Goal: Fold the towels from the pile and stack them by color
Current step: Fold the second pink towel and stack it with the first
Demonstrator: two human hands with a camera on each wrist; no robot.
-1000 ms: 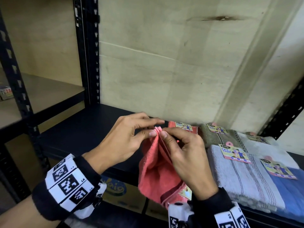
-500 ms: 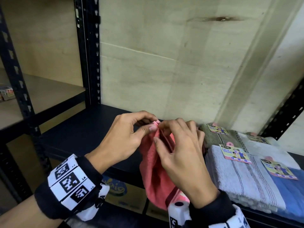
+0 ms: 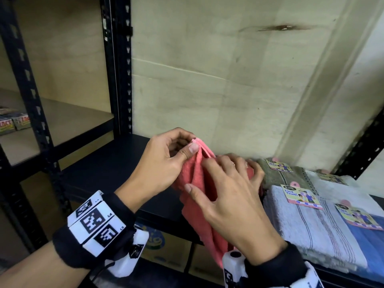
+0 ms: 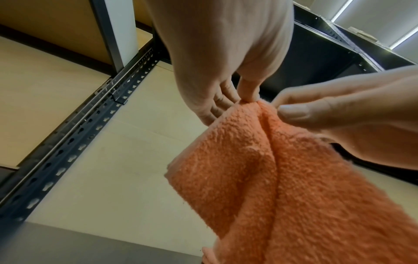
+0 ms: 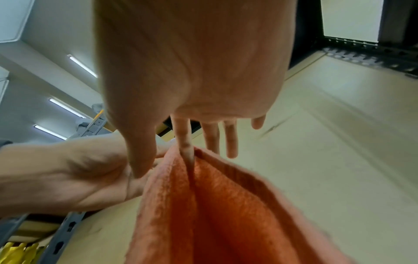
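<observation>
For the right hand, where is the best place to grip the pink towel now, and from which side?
Probably the top edge of the pink towel, coming from the right. The left hand pinches one top corner; the layers gape beside it, where the right hand lies open.

Lighting's pretty even and soft, no harsh glare on the wall (image 3: 207, 80). Ceiling strip lights (image 5: 61, 107) show bright in both wrist views. The shelf (image 3: 108, 163) is dark w/ little detail. Wide-angle bend at the edges, esp. the rack post (image 3: 118, 59). Right hand (image 5: 192, 62) is blurry and way too close to the lens.
</observation>
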